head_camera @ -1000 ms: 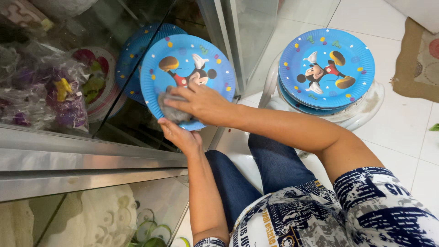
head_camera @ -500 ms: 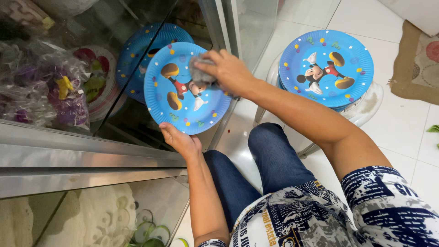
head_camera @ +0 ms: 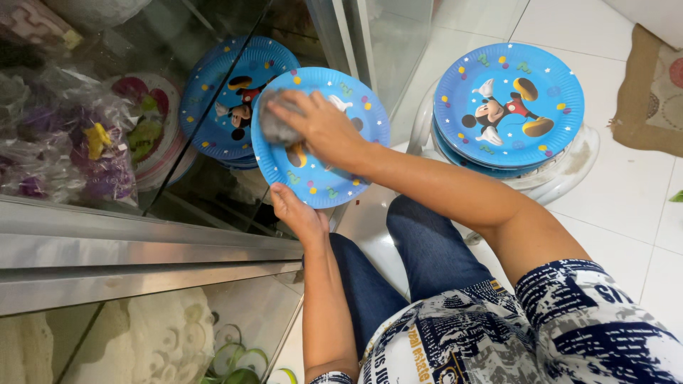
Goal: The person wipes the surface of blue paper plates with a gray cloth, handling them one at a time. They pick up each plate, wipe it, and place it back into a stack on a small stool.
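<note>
White tiled floor (head_camera: 626, 213) underfoot, glass-fronted cabinet (head_camera: 107, 142) to the left with packets and a second pile of plates (head_camera: 228, 107) behind the pane. Left hand (head_camera: 299, 213) closed on the lower rim of a blue paper plate (head_camera: 341, 178) held up at a tilt before the glass, right hand (head_camera: 320, 128) curled over a grey cloth (head_camera: 274, 124) and pressing it to the plate's upper left face. Looks like mid-wipe on this one, with a stack of blue plates (head_camera: 509, 103) resting on a white stool (head_camera: 569, 167) to the right, wiped or waiting impossible to tell.
</note>
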